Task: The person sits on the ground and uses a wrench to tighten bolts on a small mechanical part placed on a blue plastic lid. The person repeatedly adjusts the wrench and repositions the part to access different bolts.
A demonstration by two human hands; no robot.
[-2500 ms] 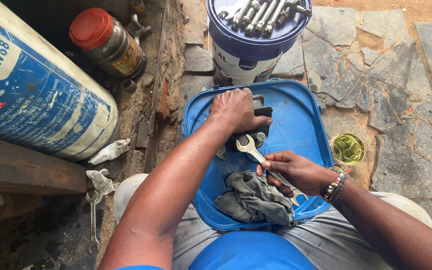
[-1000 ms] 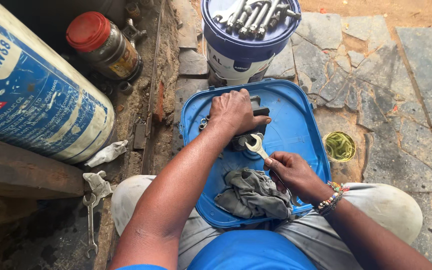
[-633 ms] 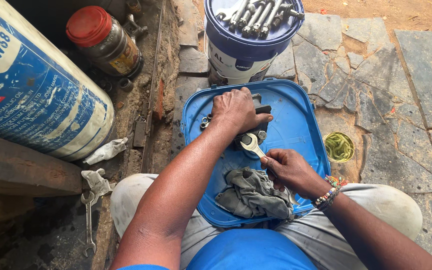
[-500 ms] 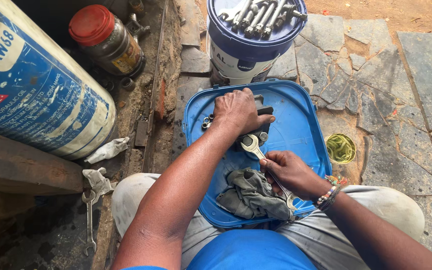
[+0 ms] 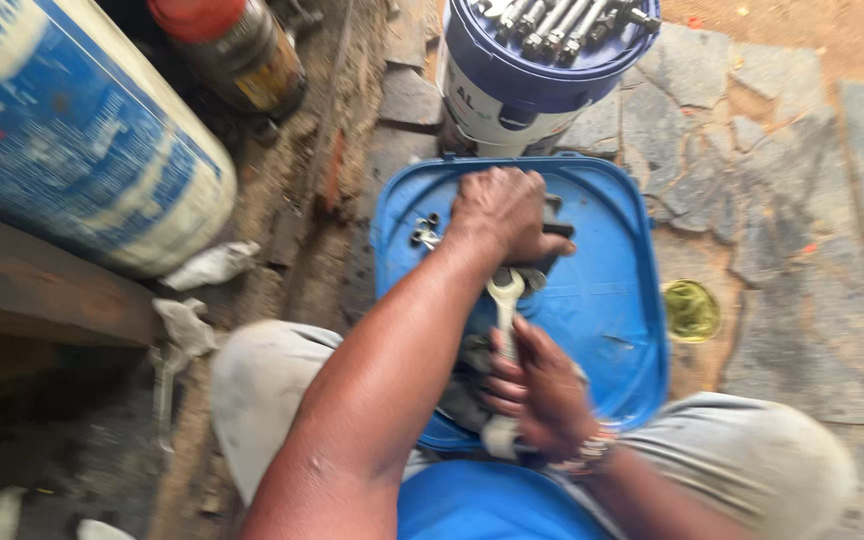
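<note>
A large blue-and-white drum (image 5: 62,130) is seen lying at the far left, with a red-capped brown jar (image 5: 237,50) beside it. At the middle, a blue plastic lid (image 5: 612,290) is used as a work surface, behind which a blue-and-white bucket of sockets (image 5: 542,60) is set. A small dark part, mostly hidden, is pressed down by the left hand (image 5: 497,215), closed over it. A silvery steel spanner (image 5: 505,300) is gripped around its shank by the right hand (image 5: 537,385), its ring end apparently seated at the part. The spanner is judged stiff, fairly heavy and possibly oily; it is best held low on the shank. A grey rag (image 5: 467,385) is partly covered beneath.
</note>
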